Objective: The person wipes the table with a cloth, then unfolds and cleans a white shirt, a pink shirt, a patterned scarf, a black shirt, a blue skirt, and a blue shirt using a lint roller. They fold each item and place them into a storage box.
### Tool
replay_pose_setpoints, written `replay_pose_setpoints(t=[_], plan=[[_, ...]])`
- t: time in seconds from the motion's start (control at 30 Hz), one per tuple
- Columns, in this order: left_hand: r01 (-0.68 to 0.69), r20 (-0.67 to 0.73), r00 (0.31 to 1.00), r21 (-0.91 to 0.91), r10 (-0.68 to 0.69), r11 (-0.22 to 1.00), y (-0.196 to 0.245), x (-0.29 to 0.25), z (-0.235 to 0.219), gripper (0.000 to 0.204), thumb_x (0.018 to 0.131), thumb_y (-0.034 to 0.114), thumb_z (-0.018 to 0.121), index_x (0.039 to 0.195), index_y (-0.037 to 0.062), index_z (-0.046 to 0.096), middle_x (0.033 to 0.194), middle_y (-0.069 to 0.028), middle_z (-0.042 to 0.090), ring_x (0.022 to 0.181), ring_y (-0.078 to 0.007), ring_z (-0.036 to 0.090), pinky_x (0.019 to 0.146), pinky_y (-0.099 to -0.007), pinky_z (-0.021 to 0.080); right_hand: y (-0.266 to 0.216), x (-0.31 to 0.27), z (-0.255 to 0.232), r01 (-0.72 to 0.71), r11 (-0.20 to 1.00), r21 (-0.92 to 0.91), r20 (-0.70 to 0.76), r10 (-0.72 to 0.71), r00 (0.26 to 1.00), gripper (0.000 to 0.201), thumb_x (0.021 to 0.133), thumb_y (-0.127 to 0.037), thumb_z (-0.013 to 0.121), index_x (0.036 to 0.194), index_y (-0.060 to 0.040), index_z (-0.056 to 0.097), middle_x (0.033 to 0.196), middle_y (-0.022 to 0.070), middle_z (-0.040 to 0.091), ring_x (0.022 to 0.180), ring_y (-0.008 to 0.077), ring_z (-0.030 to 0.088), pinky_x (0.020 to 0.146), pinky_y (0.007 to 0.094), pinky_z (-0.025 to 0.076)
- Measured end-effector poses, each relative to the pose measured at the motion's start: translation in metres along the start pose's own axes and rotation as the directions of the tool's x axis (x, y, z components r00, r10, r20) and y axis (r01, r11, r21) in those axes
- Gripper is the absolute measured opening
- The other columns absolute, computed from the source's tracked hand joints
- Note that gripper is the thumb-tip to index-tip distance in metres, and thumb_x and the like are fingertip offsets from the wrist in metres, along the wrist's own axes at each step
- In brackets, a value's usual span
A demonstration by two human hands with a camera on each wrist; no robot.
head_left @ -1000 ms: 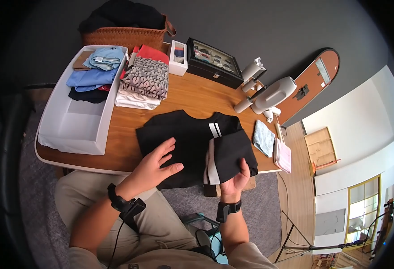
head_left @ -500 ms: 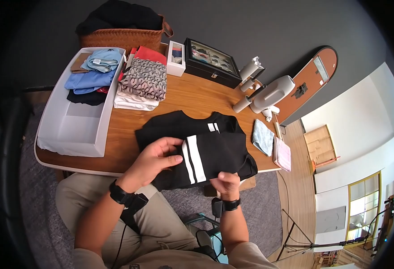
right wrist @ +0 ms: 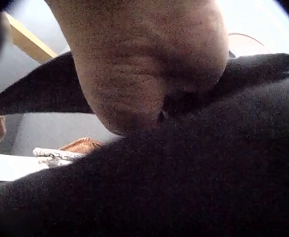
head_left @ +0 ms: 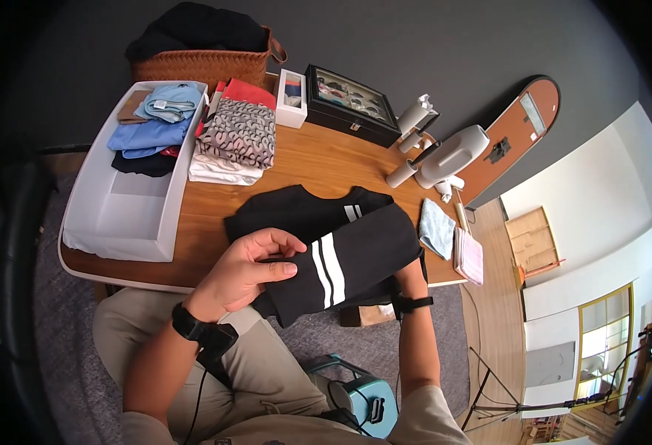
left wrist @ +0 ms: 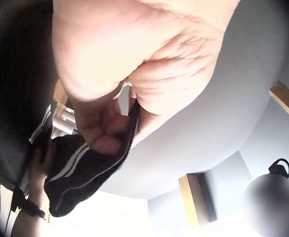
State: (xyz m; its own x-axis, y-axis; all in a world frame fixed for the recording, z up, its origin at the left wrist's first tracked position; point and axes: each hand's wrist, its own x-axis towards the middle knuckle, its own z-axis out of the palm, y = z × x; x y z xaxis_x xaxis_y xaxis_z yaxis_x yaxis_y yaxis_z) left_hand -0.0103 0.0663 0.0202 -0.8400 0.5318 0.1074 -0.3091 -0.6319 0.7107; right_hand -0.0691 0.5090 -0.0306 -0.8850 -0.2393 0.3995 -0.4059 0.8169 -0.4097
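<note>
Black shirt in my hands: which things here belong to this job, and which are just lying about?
In the job:
- black shirt
- left hand, right hand
- probably the long white box and folded stack

Seemingly just lying about:
- black display case
- pale jug
- teal container

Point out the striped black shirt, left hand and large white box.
Striped black shirt [head_left: 374,245]: head view, black cloth beside the stripes.
Left hand [head_left: 243,270]: head view, middle of the hand.
Large white box [head_left: 171,215]: head view, outer side wall.
</note>
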Motion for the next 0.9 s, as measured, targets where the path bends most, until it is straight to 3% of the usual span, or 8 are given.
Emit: replay_pose_setpoints(t=[0.07, 0.2, 0.37, 0.43, 0.5, 0.67, 0.77, 0.9], plan=[[0.003, -0.015, 1.000, 0.012, -0.003, 1.000, -0.004, 0.001, -0.001, 0.033, 0.095, -0.006, 0.076, 0.126, 0.0030, 0.072, 0.117, -0.0003, 0.066, 0.107, -0.0085, 0.063, 0.098, -0.0241, 0.052, 0.032, 0.003, 0.002, 0.157, 0.965, -0.211, -0.028, -0.166, 0.986, 0.045, 0.102, -0.014, 0.072, 0.144, 0.0001, 0.064, 0.144, 0.0184, 0.068, 0.137, 0.0315, 0.062, 0.118, 0.0432, 0.047], [0.028, -0.120, 0.993, 0.088, -0.018, 0.996, -0.008, 0.006, -0.006, 0.027, 0.095, -0.007, 0.074, 0.121, 0.0024, 0.072, 0.115, -0.0016, 0.070, 0.106, -0.0098, 0.064, 0.098, -0.0254, 0.052, 0.057, 0.001, 0.009, 0.076, 0.989, -0.130, 0.001, -0.076, 0.997, 0.059, 0.102, -0.018, 0.073, 0.155, 0.0006, 0.055, 0.159, 0.0185, 0.058, 0.150, 0.0324, 0.052, 0.126, 0.0428, 0.039], [-0.023, -0.215, 0.968, 0.428, 0.127, 0.903, -0.018, 0.011, -0.024, 0.017, 0.099, -0.005, 0.070, 0.114, 0.0018, 0.074, 0.111, -0.0015, 0.071, 0.103, -0.0101, 0.065, 0.094, -0.0266, 0.053, 0.051, -0.008, -0.004, -0.361, 0.925, 0.117, 0.264, 0.321, 0.910, 0.065, 0.103, -0.018, 0.073, 0.159, 0.0018, 0.049, 0.165, 0.0174, 0.052, 0.155, 0.0303, 0.046, 0.129, 0.0412, 0.035], [-0.042, -0.231, 0.954, 0.533, 0.193, 0.845, -0.017, 0.011, -0.027, 0.014, 0.099, -0.004, 0.069, 0.111, 0.0020, 0.076, 0.109, -0.0019, 0.071, 0.102, -0.0112, 0.066, 0.093, -0.0279, 0.053, 0.047, -0.009, -0.008, -0.426, 0.893, 0.146, 0.311, 0.367, 0.876, 0.067, 0.103, -0.018, 0.073, 0.161, 0.0022, 0.047, 0.167, 0.0169, 0.050, 0.156, 0.0295, 0.044, 0.130, 0.0405, 0.034], [0.001, -0.200, 0.945, 0.793, 0.258, 0.610, -0.013, 0.009, -0.026, 0.013, 0.101, -0.001, 0.068, 0.108, 0.0015, 0.079, 0.106, -0.0047, 0.075, 0.101, -0.0157, 0.069, 0.094, -0.0306, 0.053, 0.041, -0.006, -0.011, -0.396, 0.901, 0.175, 0.317, 0.329, 0.889, 0.069, 0.102, -0.017, 0.074, 0.162, 0.0023, 0.045, 0.169, 0.0167, 0.047, 0.157, 0.0288, 0.042, 0.130, 0.0397, 0.033], [0.066, -0.214, 0.956, 0.820, 0.198, 0.568, -0.006, 0.007, -0.032, 0.016, 0.103, 0.003, 0.067, 0.111, 0.0002, 0.080, 0.112, -0.0098, 0.079, 0.108, -0.0199, 0.073, 0.099, -0.0326, 0.054, 0.008, 0.010, -0.033, -0.264, 0.947, 0.181, 0.336, 0.193, 0.922, 0.070, 0.101, -0.013, 0.075, 0.162, 0.0017, 0.044, 0.170, 0.0177, 0.045, 0.158, 0.0293, 0.041, 0.131, 0.0385, 0.030], [0.067, -0.235, 0.947, 0.809, 0.218, 0.583, -0.005, 0.010, -0.033, 0.018, 0.104, 0.005, 0.066, 0.115, -0.0007, 0.079, 0.117, -0.0119, 0.079, 0.112, -0.0208, 0.073, 0.101, -0.0328, 0.054, 0.035, 0.016, -0.030, -0.158, 0.983, 0.094, 0.344, 0.117, 0.932, 0.074, 0.103, -0.017, 0.074, 0.165, 0.0025, 0.039, 0.173, 0.0186, 0.039, 0.162, 0.0291, 0.033, 0.133, 0.0390, 0.026], [0.031, -0.241, 0.920, 0.831, 0.310, 0.556, -0.012, 0.015, -0.038, 0.020, 0.104, 0.004, 0.066, 0.120, -0.0018, 0.077, 0.120, -0.0138, 0.079, 0.115, -0.0235, 0.074, 0.103, -0.0337, 0.054, 0.041, 0.015, -0.012, -0.274, 0.960, 0.064, 0.340, 0.238, 0.910, 0.069, 0.105, -0.017, 0.069, 0.165, 0.0016, 0.040, 0.173, 0.0199, 0.040, 0.162, 0.0314, 0.033, 0.133, 0.0396, 0.026]])
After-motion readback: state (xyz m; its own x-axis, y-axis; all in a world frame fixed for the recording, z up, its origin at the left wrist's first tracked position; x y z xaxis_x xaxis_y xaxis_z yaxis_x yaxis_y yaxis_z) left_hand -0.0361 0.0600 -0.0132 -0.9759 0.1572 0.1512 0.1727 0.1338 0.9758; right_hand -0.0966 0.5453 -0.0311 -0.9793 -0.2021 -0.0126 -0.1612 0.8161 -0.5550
